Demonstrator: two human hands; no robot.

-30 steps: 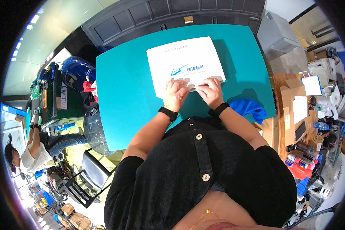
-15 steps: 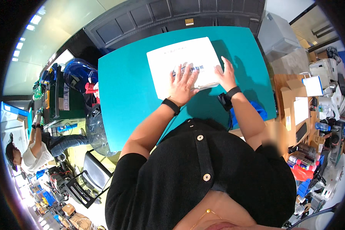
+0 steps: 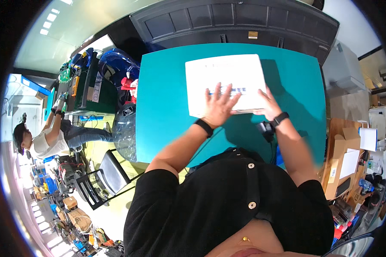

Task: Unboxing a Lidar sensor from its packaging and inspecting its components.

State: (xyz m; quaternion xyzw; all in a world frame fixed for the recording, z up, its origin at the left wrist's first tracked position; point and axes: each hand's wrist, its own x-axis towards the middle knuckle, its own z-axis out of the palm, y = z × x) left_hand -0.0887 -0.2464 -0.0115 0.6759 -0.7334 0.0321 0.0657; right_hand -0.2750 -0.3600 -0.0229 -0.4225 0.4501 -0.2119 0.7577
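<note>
A flat white box (image 3: pixel 224 77) with blue print lies on the green table (image 3: pixel 165 98). On its top, along the near edge, my left hand (image 3: pixel 220 104) rests palm down with the fingers spread. My right hand (image 3: pixel 269 103) is at the box's near right corner, fingers stretched out over the corner and side; it is slightly blurred. Both wrists wear black bands. Beside my right wrist, on the table, is a small black device (image 3: pixel 266 130) with a cable.
A dark panelled barrier (image 3: pixel 193 21) stands behind the table. To the left are a black chair (image 3: pixel 111 175), a clear plastic bag (image 3: pixel 125 132) and a person (image 3: pixel 47 137) at another workbench. On the right, an open cardboard carton (image 3: pixel 336 162) sits on a wooden surface.
The whole view has shifted and turned, so the table and box appear farther right. My right hand has come down against the box's near right corner. My left hand stays on top.
</note>
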